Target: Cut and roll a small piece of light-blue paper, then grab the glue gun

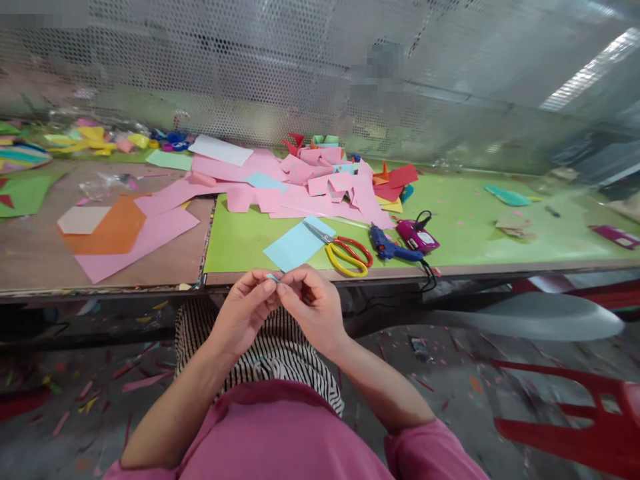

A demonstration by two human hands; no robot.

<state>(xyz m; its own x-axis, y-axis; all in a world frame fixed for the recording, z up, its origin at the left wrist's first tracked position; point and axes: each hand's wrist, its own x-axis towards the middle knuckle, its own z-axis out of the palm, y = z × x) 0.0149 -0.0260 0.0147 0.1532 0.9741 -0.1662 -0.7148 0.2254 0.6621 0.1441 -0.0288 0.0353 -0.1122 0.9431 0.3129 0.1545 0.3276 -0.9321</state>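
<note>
Above my lap, at the table's front edge, my left hand [253, 303] and my right hand [313, 303] meet fingertip to fingertip. Both pinch a small light-blue piece of paper [273, 277], mostly covered by the fingers. Just beyond them a light-blue paper sheet [290, 245] lies on the green table top. Scissors [347, 255] with one red and one yellow handle rest with their blades over that sheet. To their right lies a blue glue gun [393, 247], beside a magenta box-shaped device [417, 235] with a black cord.
Pink paper pieces [300, 183] are heaped along the table's middle. Orange paper [113, 227] lies at left, yellow paper shapes [90, 140] behind it. A perforated metal panel [280, 73] rises at the back. A red plastic chair [575, 413] stands at lower right; paper scraps litter the floor.
</note>
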